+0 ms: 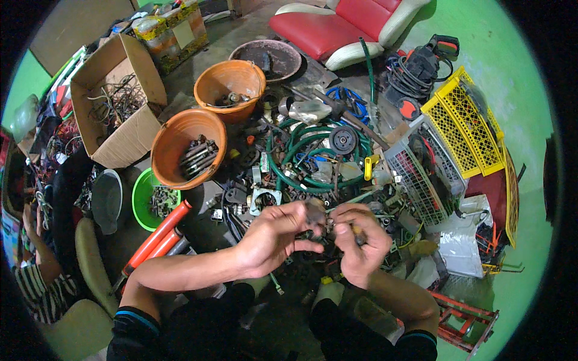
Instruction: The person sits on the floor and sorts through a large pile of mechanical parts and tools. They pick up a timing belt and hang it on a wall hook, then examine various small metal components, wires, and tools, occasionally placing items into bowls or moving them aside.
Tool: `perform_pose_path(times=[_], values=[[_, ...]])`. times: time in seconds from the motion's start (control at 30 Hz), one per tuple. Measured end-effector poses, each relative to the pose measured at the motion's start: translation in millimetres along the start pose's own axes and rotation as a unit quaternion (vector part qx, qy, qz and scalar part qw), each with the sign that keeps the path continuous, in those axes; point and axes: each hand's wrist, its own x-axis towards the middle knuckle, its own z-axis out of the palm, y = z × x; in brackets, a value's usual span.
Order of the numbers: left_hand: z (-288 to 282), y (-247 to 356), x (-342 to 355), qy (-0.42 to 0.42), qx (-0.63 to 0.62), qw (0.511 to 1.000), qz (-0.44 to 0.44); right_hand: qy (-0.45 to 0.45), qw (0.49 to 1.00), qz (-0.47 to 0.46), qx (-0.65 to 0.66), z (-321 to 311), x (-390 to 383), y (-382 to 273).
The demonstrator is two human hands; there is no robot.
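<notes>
Dark, rounded part (315, 215), blurred: held up in front of the chest, over the heap on the floor. Left hand (274, 231) grasps it in the fingers, thumb stretched out lower down. Right hand (362, 240) just beside, fingers curled around a small piece (359, 233) with a brownish-orange patch, mostly hidden; its exact kind cannot be told.

Beneath and beyond: loose metal parts, a pale square plate (265, 200) with a round hole, coiled green hose (283, 174), a black wheel (343, 140) lying on the coils, a yellow piece (369, 167) to the right.

Writing: white label (264, 161) among the parts, dark print too small to read. Farther back, a taped box (165, 51) bears a pale label (183, 35), also illegible.

Left side: two orange buckets, the nearer (179, 123) with rod-like metal pieces, the farther (218, 81) with small parts; green bowl (141, 201) of small fittings; cardboard box (129, 141) with tangled wires. Far left edge, another person's arm (43, 243).

Right side: grey crate (415, 180) tilted, yellow crate (463, 123) near the wall. Red-and-white seat (337, 30) at the back.
</notes>
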Motion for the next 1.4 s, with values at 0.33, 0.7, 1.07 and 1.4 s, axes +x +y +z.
perform_pose_path(times=[0.33, 0.7, 1.07, 1.4], values=[[-7.1, 7.7, 3.1, 0.042, 0.017, 0.999, 0.005, -0.046, 0.98, 0.186, 0.048, -4.9, 10.2, -12.3], [-5.3, -3.5, 1.4, 0.048, -0.02, 0.998, 0.04, -0.032, 0.996, -0.014, -0.084, 8.3, 11.9, -6.8], [3.0, 4.8, -2.0, 0.074, 0.119, 0.989, 0.049, -0.087, 0.993, -0.07, -0.03, -5.4, 27.9, -1.6], [-7.7, 3.9, -3.0, 0.075, 0.019, 0.995, 0.061, -0.093, 0.982, 0.162, 0.031, -15.4, 29.0, -16.9]])
